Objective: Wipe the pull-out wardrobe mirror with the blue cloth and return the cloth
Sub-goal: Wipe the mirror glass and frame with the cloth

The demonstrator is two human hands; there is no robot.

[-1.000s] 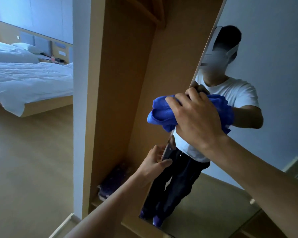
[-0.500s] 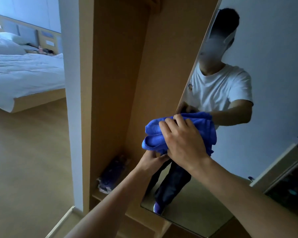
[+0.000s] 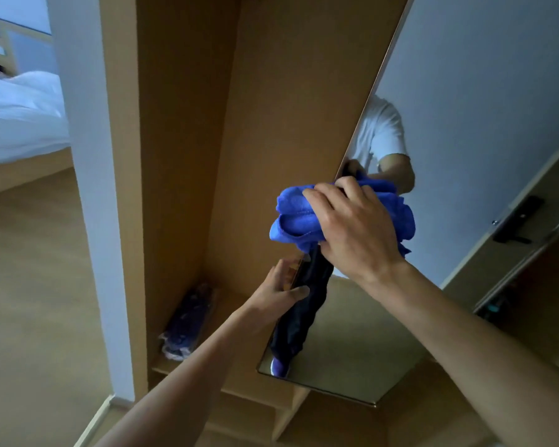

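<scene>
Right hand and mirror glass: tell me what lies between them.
In the head view, the bunched blue cloth lies between the right hand and the mirror.

Two hands (image 3: 352,230), one cloth (image 3: 292,217), one mirror (image 3: 465,124)

Plenty out of sight here!
The mirror (image 3: 465,124) runs off the top edge; the right hand (image 3: 355,227) covers the blue cloth's (image 3: 291,214) middle; the shelf bundle (image 3: 188,321) is too blurred to identify.

Head-worn, looking forward and down, close on the mirror (image 3: 449,156) at two o'clock, wardrobe (image 3: 188,156) interior at twelve.
</scene>
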